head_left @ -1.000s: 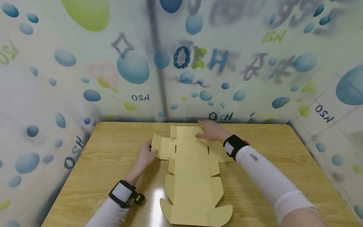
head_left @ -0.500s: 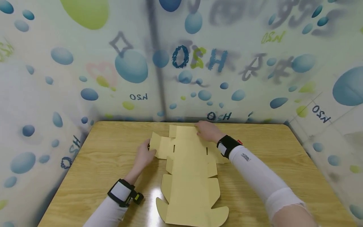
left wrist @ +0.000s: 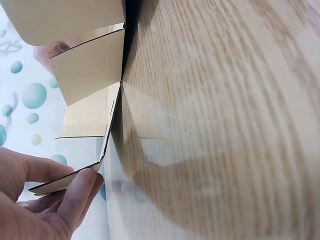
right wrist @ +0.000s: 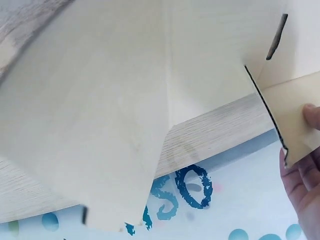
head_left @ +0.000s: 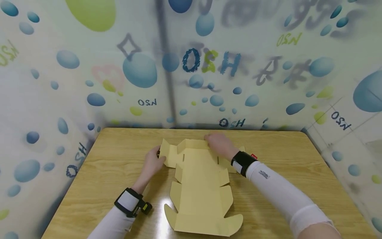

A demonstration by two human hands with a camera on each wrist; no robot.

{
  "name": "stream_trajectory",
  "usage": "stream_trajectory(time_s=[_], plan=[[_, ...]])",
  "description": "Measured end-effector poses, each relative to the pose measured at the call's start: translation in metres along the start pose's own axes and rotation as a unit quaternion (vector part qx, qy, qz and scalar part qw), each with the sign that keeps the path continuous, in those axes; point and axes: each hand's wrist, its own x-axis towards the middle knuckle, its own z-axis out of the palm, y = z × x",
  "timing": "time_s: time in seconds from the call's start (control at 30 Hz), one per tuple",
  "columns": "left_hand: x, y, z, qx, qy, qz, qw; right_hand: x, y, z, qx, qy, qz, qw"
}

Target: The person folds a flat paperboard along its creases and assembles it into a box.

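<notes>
A flat die-cut cardboard box blank [head_left: 200,189], tan and creased, lies lengthwise on the table. My left hand [head_left: 153,163] pinches its left side flap, thumb on one face and fingers on the other, as the left wrist view shows up close. At the far end, my right hand [head_left: 220,144] holds the end flap [head_left: 195,143], which stands tilted up from the main panel. The right wrist view shows a thumb and fingers [right wrist: 300,187] pinching a cardboard edge. Small side tabs along the blank are angled up, and two slots [head_left: 183,157] cut its far part.
The wooden table [head_left: 119,146] runs back to a wall covering [head_left: 137,116] printed with blue and green drops and mirrored lettering. Similar covering rises on both sides. Each wrist wears a black strap [head_left: 128,202] with a device.
My right hand has gone from lying stretched over the far end to gripping its edge. The far end flap has folded upward. My left hand keeps its hold on the left flap.
</notes>
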Motion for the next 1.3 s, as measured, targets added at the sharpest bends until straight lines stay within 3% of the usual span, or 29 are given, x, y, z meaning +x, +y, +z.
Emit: stream_trajectory(time_s=[0.33,0.6,0.8,1.03,1.17,1.3], plan=[[-0.002,-0.010,0.000,-0.003,-0.006,-0.006,1.0000,-0.001,-0.009,0.008,-0.041,0.020,-0.014,0.9989],[-0.002,-0.008,0.000,0.001,-0.003,-0.001,1.0000,0.000,-0.009,0.006,-0.032,0.012,-0.003,0.9994],[-0.003,0.012,0.002,-0.027,-0.006,0.003,0.9996,-0.001,-0.009,0.007,-0.027,0.012,0.003,0.9995],[-0.004,0.045,0.013,-0.017,-0.039,0.049,0.9979,-0.002,-0.009,0.008,-0.031,0.010,0.013,0.9994],[-0.004,0.054,0.021,-0.003,-0.050,0.062,0.9968,-0.003,-0.009,0.009,-0.031,0.012,0.014,0.9994],[-0.004,0.060,0.025,-0.001,-0.057,0.056,0.9968,-0.005,-0.009,0.008,-0.031,0.017,0.011,0.9993]])
